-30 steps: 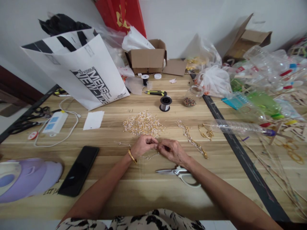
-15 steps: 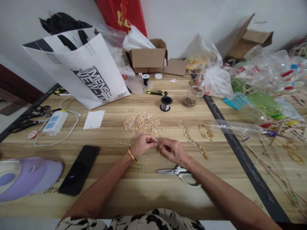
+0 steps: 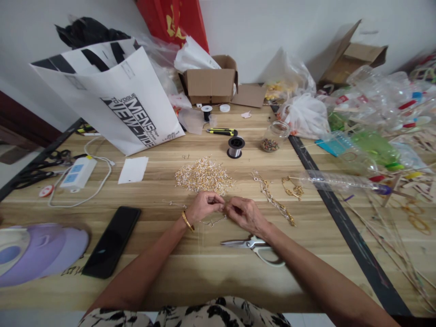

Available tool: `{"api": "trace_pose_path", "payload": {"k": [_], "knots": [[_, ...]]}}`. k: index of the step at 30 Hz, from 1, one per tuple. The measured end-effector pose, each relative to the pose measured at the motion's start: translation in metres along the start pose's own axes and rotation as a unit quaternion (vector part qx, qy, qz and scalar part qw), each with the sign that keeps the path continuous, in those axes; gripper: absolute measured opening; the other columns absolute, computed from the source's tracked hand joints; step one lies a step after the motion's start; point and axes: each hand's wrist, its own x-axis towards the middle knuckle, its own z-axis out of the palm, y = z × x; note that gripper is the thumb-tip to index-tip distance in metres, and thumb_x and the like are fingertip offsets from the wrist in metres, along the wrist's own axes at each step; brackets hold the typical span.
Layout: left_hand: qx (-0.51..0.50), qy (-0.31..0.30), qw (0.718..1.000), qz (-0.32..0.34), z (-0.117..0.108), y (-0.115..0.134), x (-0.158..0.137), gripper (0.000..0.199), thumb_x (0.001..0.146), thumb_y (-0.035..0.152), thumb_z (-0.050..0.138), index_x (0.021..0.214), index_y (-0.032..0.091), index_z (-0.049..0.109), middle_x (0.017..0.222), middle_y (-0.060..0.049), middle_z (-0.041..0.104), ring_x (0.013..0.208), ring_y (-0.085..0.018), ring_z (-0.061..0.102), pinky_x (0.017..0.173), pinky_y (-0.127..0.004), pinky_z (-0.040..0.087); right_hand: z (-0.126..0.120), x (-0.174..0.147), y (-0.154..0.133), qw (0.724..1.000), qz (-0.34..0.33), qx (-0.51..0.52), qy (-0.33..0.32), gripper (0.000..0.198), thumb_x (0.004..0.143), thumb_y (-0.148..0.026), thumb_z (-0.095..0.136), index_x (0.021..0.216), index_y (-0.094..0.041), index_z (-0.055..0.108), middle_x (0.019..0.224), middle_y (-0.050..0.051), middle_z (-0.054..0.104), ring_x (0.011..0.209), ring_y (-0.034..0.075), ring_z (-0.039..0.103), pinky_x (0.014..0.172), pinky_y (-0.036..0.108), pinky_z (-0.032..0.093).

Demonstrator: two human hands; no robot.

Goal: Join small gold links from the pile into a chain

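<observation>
My left hand (image 3: 205, 206) and my right hand (image 3: 245, 211) meet fingertip to fingertip just in front of a pile of small gold and silver beads (image 3: 203, 175). Both are closed in a pinch. A thin beaded chain (image 3: 213, 223) hangs below the fingers and lies partly on the table; its upper end runs up to the fingertips. What exactly sits between the fingers is too small to see. White-handled scissors (image 3: 254, 243) lie beside my right forearm. To the right of the pile rests a gold-and-silver beaded strand (image 3: 272, 198), with a gold chain (image 3: 293, 188) further right.
Behind the pile are a wire spool (image 3: 235, 147), a yellow-black utility knife (image 3: 222, 132) and a glass jar of beads (image 3: 272, 140). A phone (image 3: 112, 242), a power strip (image 3: 78, 174) and a white paper bag (image 3: 112, 100) stand left. Plastic bottles (image 3: 384, 104) crowd the right.
</observation>
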Motion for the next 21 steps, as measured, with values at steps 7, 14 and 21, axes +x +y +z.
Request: {"api": "trace_pose_path", "payload": {"k": [7,14,21], "knots": [[-0.002,0.006,1.000,-0.002,0.0014,0.0010,-0.0001,0.011,0.067,0.017,0.067,0.075,0.009,0.066,0.069,-0.005,0.068,0.064,-0.012,0.062,0.063,-0.022,0.050,-0.0007,-0.0010,-0.0002,1.000,0.005,-0.008,-0.008,0.012,0.082,-0.011,0.049,0.076,-0.016,0.058,0.066,0.000,0.056,0.056,0.010,0.046,0.055,0.020,0.033],[-0.002,0.004,1.000,-0.004,0.0020,0.0020,-0.0002,0.010,0.066,0.016,0.068,0.073,0.009,0.066,0.067,-0.004,0.067,0.062,-0.011,0.062,0.062,-0.021,0.049,-0.0001,-0.0007,0.0010,1.000,0.012,-0.010,-0.008,0.012,0.082,-0.011,0.050,0.075,-0.016,0.058,0.066,0.000,0.056,0.055,0.010,0.046,0.054,0.020,0.033],[-0.002,-0.001,1.000,0.000,0.0025,0.0013,0.0007,0.010,0.066,0.016,0.067,0.072,0.009,0.066,0.067,-0.004,0.067,0.062,-0.011,0.061,0.061,-0.020,0.049,0.0001,0.0001,0.0009,1.000,0.014,0.000,-0.012,0.011,0.081,-0.011,0.051,0.074,-0.016,0.058,0.067,0.000,0.058,0.058,0.010,0.048,0.057,0.021,0.035]]}}
